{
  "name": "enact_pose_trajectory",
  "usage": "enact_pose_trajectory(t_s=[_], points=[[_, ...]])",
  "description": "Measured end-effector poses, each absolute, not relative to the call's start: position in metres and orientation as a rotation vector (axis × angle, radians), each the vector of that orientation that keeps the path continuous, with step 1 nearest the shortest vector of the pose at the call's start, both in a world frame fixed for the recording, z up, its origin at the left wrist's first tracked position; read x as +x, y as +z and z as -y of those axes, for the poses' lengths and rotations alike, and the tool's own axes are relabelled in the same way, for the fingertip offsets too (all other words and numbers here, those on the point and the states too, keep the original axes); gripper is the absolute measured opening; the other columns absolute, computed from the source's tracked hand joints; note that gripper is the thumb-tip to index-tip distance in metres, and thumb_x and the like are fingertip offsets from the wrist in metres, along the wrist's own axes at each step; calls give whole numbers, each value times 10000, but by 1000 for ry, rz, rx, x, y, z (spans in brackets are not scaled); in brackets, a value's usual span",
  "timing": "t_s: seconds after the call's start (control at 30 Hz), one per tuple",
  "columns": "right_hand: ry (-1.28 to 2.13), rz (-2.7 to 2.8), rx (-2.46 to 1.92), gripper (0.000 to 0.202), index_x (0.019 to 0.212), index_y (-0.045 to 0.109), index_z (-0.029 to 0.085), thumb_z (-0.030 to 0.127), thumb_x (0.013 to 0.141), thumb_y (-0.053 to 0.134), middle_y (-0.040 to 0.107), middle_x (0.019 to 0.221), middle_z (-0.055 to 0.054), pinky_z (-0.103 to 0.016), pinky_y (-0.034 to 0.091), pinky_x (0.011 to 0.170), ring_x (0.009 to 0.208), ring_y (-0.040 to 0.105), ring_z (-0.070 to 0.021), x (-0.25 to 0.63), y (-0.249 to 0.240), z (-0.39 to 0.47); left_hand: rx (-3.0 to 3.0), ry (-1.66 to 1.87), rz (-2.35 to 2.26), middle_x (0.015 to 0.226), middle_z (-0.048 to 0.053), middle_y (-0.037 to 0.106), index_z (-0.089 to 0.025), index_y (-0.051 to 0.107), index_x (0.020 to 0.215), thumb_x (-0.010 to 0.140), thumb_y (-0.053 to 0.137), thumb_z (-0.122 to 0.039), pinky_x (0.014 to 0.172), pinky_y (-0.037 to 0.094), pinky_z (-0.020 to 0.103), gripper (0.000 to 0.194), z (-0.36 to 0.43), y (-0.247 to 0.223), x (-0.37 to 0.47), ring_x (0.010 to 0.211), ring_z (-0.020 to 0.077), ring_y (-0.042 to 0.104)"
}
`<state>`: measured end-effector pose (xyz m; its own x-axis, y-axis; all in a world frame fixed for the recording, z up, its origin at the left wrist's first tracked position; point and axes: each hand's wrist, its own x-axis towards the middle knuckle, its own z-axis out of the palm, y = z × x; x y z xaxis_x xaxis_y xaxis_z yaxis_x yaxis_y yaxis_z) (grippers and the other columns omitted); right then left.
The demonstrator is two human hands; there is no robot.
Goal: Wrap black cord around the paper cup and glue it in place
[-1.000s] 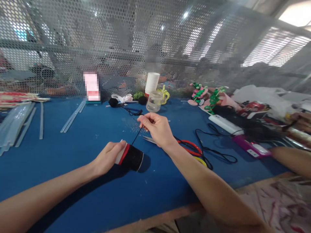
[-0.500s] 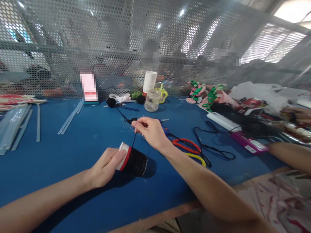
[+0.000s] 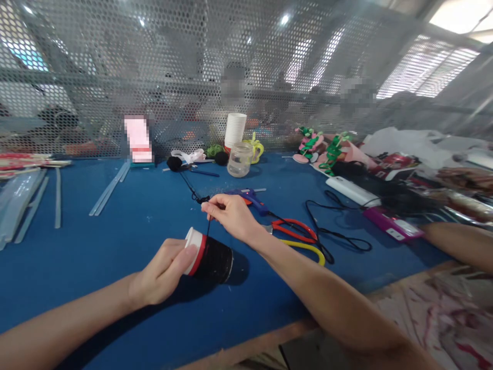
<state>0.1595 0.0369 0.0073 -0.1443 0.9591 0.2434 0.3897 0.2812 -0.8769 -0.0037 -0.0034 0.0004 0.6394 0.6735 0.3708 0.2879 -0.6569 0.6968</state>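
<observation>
Left hand: my left hand (image 3: 164, 270) grips the white end of a paper cup (image 3: 208, 257) lying on its side, fingers curled round the rim.
Cup: white rim, a red band next to it, and the rest of the body covered in black yarn windings; it lies on the blue table (image 3: 115, 241), in front of me, its wound end pointing right.
Right hand: my right hand (image 3: 229, 216) hovers just above the cup, thumb and forefinger pinched shut on a strand of black yarn (image 3: 208, 226).
Yarn: taut from the pinch straight down to the cup; beyond my fingers it runs back across the table to a black yarn ball (image 3: 174, 163) near the mesh screen.
Glue gun: a blue glue gun (image 3: 250, 198) lies just behind my right hand.
Scissors: red-handled scissors (image 3: 295, 229) and a yellow loop lie beside my right forearm, touching a black cord (image 3: 339, 234).
Back row: a clear jar (image 3: 239, 159) and a stack of white cups (image 3: 234, 129) stand near the screen; green ribbon curls (image 3: 327, 149) lie to their right.
Left edge: clear glue sticks (image 3: 110, 187) lie well apart from the cup.
Far right: another person's forearm (image 3: 458, 239) rests at the table edge.
</observation>
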Motion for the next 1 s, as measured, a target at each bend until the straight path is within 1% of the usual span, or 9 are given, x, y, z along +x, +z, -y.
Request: enact_pose_trajectory(t_s=[0.17, 0.33, 0.57, 0.8, 1.0], points=[[888, 1724, -1255, 179, 574, 539, 150, 249, 723, 519, 564, 519, 6, -206, 392, 527, 495, 517, -83, 157, 6, -35, 2332, 879, -681, 424, -32, 316, -179, 255, 455, 824, 235, -184, 449, 265, 258, 369, 3, -1, -5, 414, 79, 286], [955, 1770, -1250, 194, 553, 535, 150, 247, 720, 521, 561, 515, 8, -212, 396, 549, 501, 514, -84, 154, 3, -34, 2349, 921, -583, 433, -33, 319, -177, 249, 471, 808, 254, -132, 447, 255, 250, 340, 2, 0, -6, 421, 80, 280], [1067, 1836, -1241, 177, 565, 549, 135, 241, 705, 534, 527, 500, 25, -195, 350, 509, 484, 461, -71, 149, 3, -32, 2340, 930, -499, 441, -27, 336, -178, 249, 491, 798, 259, -107, 450, 259, 244, 315, 2, -2, -9, 429, 85, 288], [1118, 1886, -1222, 182, 566, 547, 128, 264, 688, 537, 443, 492, 52, -184, 299, 468, 473, 383, -58, 148, 1, -30, 2351, 953, -526, 419, -28, 327, -180, 242, 477, 789, 267, -115, 436, 260, 248, 320, 2, -1, -8, 411, 83, 291], [1184, 1923, -1268, 153, 640, 582, 113, 239, 699, 519, 470, 515, 41, -182, 308, 466, 467, 370, -54, 148, -4, -33, 2311, 1001, -652, 421, -33, 306, -180, 238, 454, 791, 259, -127, 423, 254, 252, 342, 4, 0, -7, 402, 78, 273]])
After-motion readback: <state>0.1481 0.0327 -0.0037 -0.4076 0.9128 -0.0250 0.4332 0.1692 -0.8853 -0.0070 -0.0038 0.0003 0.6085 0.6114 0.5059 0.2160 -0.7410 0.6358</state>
